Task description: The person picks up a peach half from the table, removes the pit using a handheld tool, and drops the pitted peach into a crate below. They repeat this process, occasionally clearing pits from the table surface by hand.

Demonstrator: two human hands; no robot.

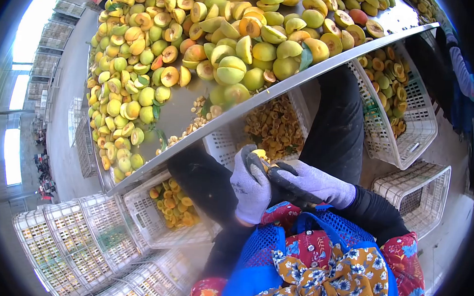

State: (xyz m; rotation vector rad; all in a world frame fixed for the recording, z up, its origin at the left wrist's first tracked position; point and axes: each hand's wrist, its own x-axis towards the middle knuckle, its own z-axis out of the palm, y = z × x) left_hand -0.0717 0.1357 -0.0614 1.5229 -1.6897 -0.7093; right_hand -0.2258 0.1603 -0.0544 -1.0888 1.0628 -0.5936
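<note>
The long steel bench (180,114) heaped with yellow-green halved fruit (199,46) runs ahead of me. Just below its edge, my grey-gloved left hand (251,186) and right hand (312,183) meet, each grip closed on one small yellow fruit piece (260,154), pinched between my fingertips

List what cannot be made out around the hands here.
Head view:
Fruit piece: mostly covered by the gloved left hand and right hand, so whole or halved is unclear.
Whether the right hand grips a tool: its fingers hide that.
Crate below: contents partly hidden by the table.
Fruit pile: cut off by the top edge.
</note>
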